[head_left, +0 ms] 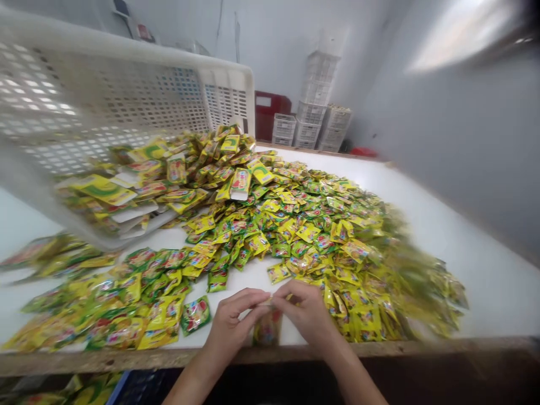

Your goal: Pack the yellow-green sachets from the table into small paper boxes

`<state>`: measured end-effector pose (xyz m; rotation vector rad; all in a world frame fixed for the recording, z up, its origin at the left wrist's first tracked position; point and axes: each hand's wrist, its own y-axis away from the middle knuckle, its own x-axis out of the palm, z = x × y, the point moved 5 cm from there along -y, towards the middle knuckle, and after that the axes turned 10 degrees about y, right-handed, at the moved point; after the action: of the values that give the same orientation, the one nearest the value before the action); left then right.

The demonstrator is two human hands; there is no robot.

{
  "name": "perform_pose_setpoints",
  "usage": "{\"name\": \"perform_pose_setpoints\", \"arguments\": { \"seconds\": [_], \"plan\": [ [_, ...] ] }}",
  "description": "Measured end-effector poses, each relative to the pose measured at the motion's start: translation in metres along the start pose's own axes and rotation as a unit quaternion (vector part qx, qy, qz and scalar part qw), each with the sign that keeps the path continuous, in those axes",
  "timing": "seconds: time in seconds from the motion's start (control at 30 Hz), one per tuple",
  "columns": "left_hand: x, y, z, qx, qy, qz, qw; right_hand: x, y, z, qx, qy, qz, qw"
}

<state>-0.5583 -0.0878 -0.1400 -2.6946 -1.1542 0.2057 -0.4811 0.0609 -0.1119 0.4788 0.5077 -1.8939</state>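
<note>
Yellow-brown and blurred, a pack [269, 329] sits at the near edge of the table [442, 230], its top pinched by the left hand [233, 316] and right hand [310, 313], thumbs and fingers almost closed, fingertips meeting; sachets [363, 318] lie either side.

Sachets [196, 315] glossy plastic film; boxes [241, 183] smooth card; basket [250, 93] plastic; tabletop [481, 275] smooth; table edge [105, 360] rough, wood-like.

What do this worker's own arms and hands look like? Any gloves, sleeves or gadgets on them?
The left hand and right hand are ordinary bare human hands, ungloved. No sleeves, watch or bracelet show on the visible forearms, and no cables or markings either. Finer details are too blurred to tell.
</note>
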Motion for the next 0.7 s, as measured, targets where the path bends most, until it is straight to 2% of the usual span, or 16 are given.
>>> {"name": "perform_pose_setpoints", "arguments": {
  "seconds": [0.13,0.2,0.4,0.5,0.6,0.7],
  "plan": [
    [0.002,0.003,-0.005,-0.025,0.03,-0.032,0.999,-0.002,0.003,0.009,-0.068,0.033,0.006,0.997],
    [0.003,0.006,-0.007,-0.021,0.027,-0.028,0.999,-0.001,0.009,0.013,-0.108,0.038,-0.001,0.993],
    [0.004,0.034,0.0,0.081,-0.073,0.046,0.993,0.006,0.047,0.014,-0.169,0.085,-0.057,0.98],
    [0.009,0.046,0.01,0.087,-0.077,0.07,0.991,0.011,0.063,0.013,-0.191,0.105,-0.065,0.974],
    [0.012,0.048,0.015,0.046,-0.053,0.053,0.996,0.01,0.068,0.01,-0.174,0.098,-0.075,0.977],
    [0.011,0.043,0.018,-0.049,-0.015,0.013,0.999,0.002,0.061,0.006,-0.088,0.046,-0.091,0.991]
  ]
}}
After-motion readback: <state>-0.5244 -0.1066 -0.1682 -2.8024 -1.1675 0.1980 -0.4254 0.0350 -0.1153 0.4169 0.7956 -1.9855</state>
